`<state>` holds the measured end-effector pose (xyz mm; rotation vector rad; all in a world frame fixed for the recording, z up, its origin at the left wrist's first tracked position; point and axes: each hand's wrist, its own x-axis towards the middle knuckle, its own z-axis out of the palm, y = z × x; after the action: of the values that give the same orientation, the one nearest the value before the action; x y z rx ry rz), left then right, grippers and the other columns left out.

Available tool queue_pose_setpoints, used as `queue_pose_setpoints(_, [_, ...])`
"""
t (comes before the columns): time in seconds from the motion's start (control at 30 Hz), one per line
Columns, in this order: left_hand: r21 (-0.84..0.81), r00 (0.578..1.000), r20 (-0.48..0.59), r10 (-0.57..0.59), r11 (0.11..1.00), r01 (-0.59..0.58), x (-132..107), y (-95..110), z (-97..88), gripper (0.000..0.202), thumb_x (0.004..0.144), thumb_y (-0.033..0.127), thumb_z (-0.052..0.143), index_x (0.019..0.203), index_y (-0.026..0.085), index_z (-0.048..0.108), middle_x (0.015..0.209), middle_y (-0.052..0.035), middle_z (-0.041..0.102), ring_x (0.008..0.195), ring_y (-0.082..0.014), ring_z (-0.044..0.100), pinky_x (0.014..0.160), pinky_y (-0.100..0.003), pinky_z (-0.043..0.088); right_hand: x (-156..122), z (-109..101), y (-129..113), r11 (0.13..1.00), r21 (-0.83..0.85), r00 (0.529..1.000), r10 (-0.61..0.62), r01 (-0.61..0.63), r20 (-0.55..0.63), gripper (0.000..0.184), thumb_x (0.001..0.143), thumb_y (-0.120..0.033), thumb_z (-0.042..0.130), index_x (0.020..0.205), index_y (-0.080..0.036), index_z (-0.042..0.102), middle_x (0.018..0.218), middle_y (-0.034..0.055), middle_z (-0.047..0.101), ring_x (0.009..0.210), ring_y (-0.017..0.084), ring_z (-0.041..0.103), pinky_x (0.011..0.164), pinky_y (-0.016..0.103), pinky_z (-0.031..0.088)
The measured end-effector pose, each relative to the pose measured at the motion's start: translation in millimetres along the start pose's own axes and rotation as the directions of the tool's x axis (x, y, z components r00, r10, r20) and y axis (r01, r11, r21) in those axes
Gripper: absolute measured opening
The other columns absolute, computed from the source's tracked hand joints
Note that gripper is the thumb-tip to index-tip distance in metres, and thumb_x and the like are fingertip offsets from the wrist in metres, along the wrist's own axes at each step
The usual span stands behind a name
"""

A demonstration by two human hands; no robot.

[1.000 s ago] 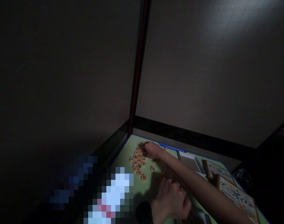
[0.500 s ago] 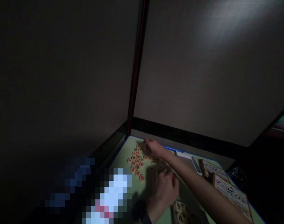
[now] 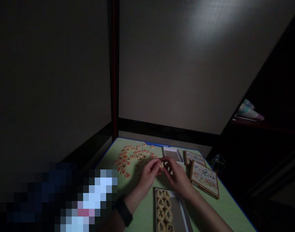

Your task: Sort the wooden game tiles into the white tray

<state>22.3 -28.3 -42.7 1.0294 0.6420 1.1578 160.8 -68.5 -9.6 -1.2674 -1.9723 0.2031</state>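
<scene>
My left hand [image 3: 147,175] and my right hand [image 3: 179,178] meet above the green table. Between their fingertips is a round wooden Chinese chess piece [image 3: 161,165]; its marking cannot be read. A dark band circles my left wrist. To the left and beyond the hands lie scattered Chinese chess pieces [image 3: 123,159], mostly red-marked, with a few black-marked among them. Nearer to me, below my hands, an open box [image 3: 178,215] holds two columns of black-marked pieces [image 3: 160,214] along its left side. My right forearm passes to the right of this box.
At the table's [image 3: 225,206] far side stands an open white-edged box part [image 3: 173,156]. Two decorated box lids [image 3: 205,176] lie along the right edge. Walls close in the back and left. A blurred patch [image 3: 94,190] covers the lower left.
My right hand has come back from the far scattered pieces to meet my left hand, and both now finger one piece. The view has turned right, showing more of the near box.
</scene>
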Motion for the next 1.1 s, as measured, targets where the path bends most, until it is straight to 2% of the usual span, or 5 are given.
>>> queue_pose_setpoints(0.27, [-0.157,0.991,0.066,-0.113,0.980,0.122,-1.7,7.4,-3.4,0.051,0.062,0.054,0.081,0.089,0.013,0.067,0.084,-0.0048,0.066,0.070,-0.0110,0.056,0.066,-0.023,0.045,-11.7,3.1,-2.6,0.997,0.027,0.964,-0.058,0.067,-0.261,0.026,0.093,-0.023,0.052,0.118,-0.022,0.055,0.103,0.0082,0.069,0.083,0.018,0.067,0.076,0.030,0.057])
queue_pose_setpoints(0.5, [-0.046,0.987,0.054,-0.150,0.987,0.152,-1.8,1.4,-2.3,0.057,0.061,0.065,0.075,0.081,0.013,0.062,0.069,0.0018,0.057,0.060,-0.0087,0.049,0.058,-0.022,0.039,-13.8,8.4,-7.4,0.979,-0.050,0.962,-0.205,0.199,-0.180,0.027,0.092,-0.018,0.055,0.119,-0.022,0.056,0.105,0.0089,0.069,0.095,0.020,0.066,0.084,0.033,0.056])
queue_pose_setpoints(0.73, [0.001,0.982,0.042,-0.183,0.983,0.183,-2.3,2.0,-4.2,0.060,0.060,0.070,0.073,0.081,0.015,0.061,0.065,0.0041,0.052,0.057,-0.0082,0.046,0.054,-0.021,0.035,-15.5,9.8,-12.2,0.971,-0.124,0.960,-0.223,0.203,-0.170,0.027,0.094,-0.019,0.050,0.121,-0.021,0.052,0.106,0.0105,0.068,0.095,0.020,0.066,0.084,0.034,0.056])
queue_pose_setpoints(0.93, [-0.147,0.966,0.175,-0.190,0.965,0.217,-5.9,9.0,-7.5,0.035,0.072,0.046,0.075,0.089,0.017,0.065,0.084,-0.0017,0.061,0.080,-0.0141,0.057,0.072,-0.026,0.046,-17.3,14.3,-10.3,0.972,-0.130,0.941,-0.223,0.196,-0.256,0.026,0.094,-0.022,0.050,0.120,-0.022,0.051,0.103,0.0099,0.068,0.091,0.020,0.066,0.078,0.034,0.057])
queue_pose_setpoints(1.1, [-0.130,0.955,0.253,-0.158,0.972,0.195,-6.6,11.3,-10.5,0.017,0.076,0.032,0.071,0.087,0.020,0.070,0.091,-0.0045,0.065,0.089,-0.0174,0.059,0.081,-0.030,0.048,-18.8,16.2,-5.8,0.978,-0.116,0.947,-0.196,0.172,-0.255,0.028,0.094,-0.022,0.051,0.122,-0.022,0.050,0.104,0.0096,0.068,0.088,0.020,0.066,0.077,0.034,0.057])
